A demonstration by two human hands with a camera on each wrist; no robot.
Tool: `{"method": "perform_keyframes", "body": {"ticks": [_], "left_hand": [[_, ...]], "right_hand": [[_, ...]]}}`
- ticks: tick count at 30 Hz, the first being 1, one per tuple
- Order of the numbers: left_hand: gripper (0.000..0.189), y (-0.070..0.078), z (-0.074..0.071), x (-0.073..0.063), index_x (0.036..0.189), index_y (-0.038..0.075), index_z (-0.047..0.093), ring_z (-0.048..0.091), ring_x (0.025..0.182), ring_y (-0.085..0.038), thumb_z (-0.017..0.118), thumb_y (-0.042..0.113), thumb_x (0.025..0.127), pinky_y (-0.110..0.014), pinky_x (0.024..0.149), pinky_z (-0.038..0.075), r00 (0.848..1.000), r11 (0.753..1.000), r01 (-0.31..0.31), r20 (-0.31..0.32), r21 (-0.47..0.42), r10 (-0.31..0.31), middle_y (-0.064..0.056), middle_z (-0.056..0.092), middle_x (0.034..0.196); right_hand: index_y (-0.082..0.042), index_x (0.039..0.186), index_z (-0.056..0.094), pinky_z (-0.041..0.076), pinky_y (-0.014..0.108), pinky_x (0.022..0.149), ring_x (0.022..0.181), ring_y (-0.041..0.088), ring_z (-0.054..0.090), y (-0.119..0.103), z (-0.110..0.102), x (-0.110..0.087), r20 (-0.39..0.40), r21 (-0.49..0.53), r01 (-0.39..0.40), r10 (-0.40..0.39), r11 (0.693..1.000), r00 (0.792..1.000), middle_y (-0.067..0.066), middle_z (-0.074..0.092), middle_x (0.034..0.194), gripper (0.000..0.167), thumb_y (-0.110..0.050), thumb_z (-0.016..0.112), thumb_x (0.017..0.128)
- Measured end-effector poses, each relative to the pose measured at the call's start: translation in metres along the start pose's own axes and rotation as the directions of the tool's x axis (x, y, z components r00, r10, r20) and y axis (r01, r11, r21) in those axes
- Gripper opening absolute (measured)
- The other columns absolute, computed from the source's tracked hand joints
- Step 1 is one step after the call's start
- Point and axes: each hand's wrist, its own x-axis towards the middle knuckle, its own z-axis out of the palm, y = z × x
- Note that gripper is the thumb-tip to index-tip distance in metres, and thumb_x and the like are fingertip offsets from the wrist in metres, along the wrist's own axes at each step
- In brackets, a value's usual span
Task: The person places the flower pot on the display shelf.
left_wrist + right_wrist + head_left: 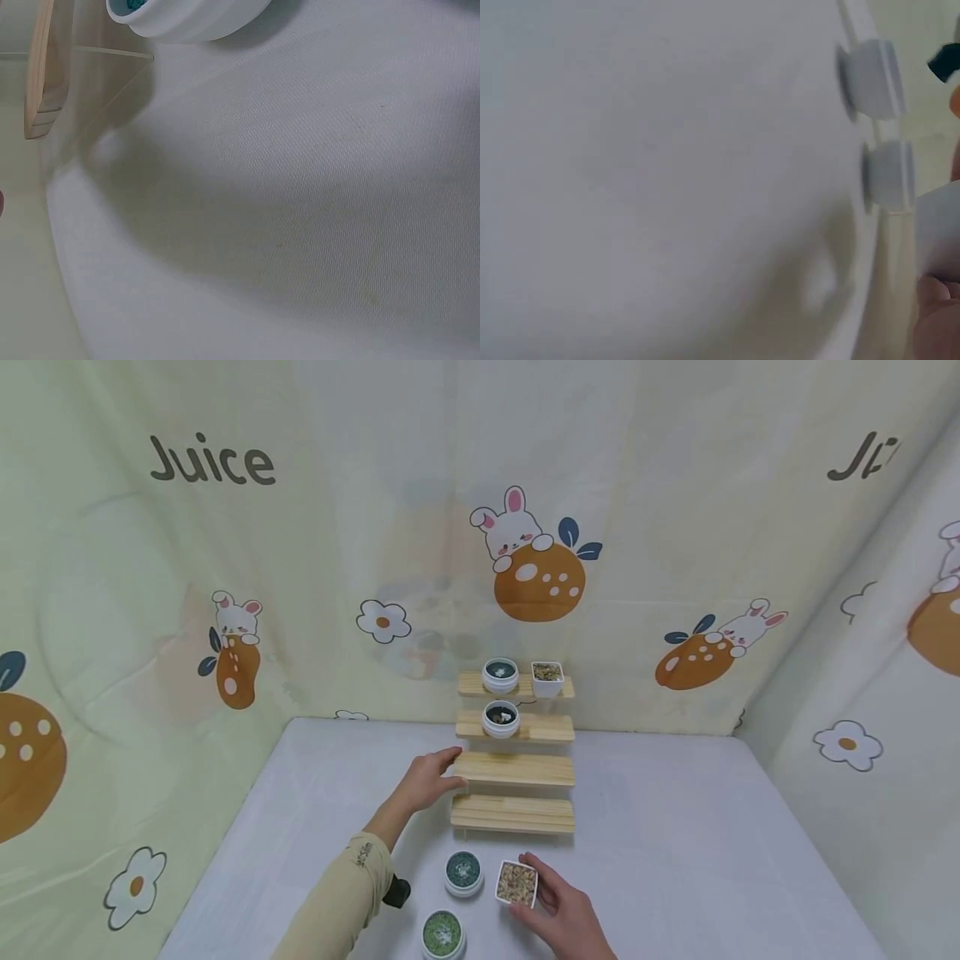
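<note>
My right hand (564, 906) grips a small square white pot (517, 884) filled with beige gravel, low in the head view. That pot's side (939, 232) shows at the right edge of the right wrist view. My left hand (425, 782) is at the left end of a tiered wooden stand (513, 769), thumb and fingers spread around the corner of its second board from the bottom; contact is unclear. Left of the held pot sit a round white pot with dark teal filling (463, 871) and one with green filling (442, 933).
On the top board stand a round white pot (500, 676) and a square pot of brownish bits (547, 678). Another round pot (501, 718) is on the board below. A printed curtain (637, 568) hangs behind and beside the white table (660, 835).
</note>
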Motion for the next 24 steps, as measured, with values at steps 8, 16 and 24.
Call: {"method": "perform_keyframes", "body": {"ticks": [8,16,24], "left_hand": [[0.060,0.002,0.001,-0.003,0.137,-0.004,0.051,0.056,0.123,-0.033,0.075,0.019,0.087,-0.041,0.104,0.047,1.000,1.000,0.015,0.004,0.012,-0.015,-0.021,0.056,0.136],[0.060,0.004,0.003,-0.006,0.137,-0.006,0.051,0.056,0.123,-0.034,0.074,0.018,0.087,-0.042,0.103,0.048,1.000,1.000,0.008,0.002,0.000,-0.008,-0.022,0.056,0.135],[0.060,0.004,0.004,-0.008,0.137,-0.005,0.051,0.056,0.123,-0.034,0.074,0.018,0.087,-0.041,0.103,0.048,1.000,1.000,0.006,0.002,0.003,-0.006,-0.022,0.056,0.135]], "right_hand": [[0.001,0.143,0.045,0.049,0.027,0.096,0.127,0.030,0.050,-0.026,-0.017,0.025,-0.149,-0.037,-0.002,-0.003,0.999,0.989,0.018,0.050,0.143,0.075,-0.020,0.081,0.081],[-0.001,0.145,0.044,0.051,0.027,0.093,0.129,0.031,0.049,-0.048,-0.035,0.046,-0.222,0.056,-0.030,0.042,0.998,0.974,0.021,0.046,0.144,0.075,-0.021,0.080,0.082],[0.001,0.148,0.036,0.048,0.027,0.096,0.132,0.028,0.045,-0.062,-0.047,0.059,-0.234,0.064,-0.037,0.051,0.997,0.971,0.018,0.042,0.149,0.080,-0.023,0.078,0.084]]}}
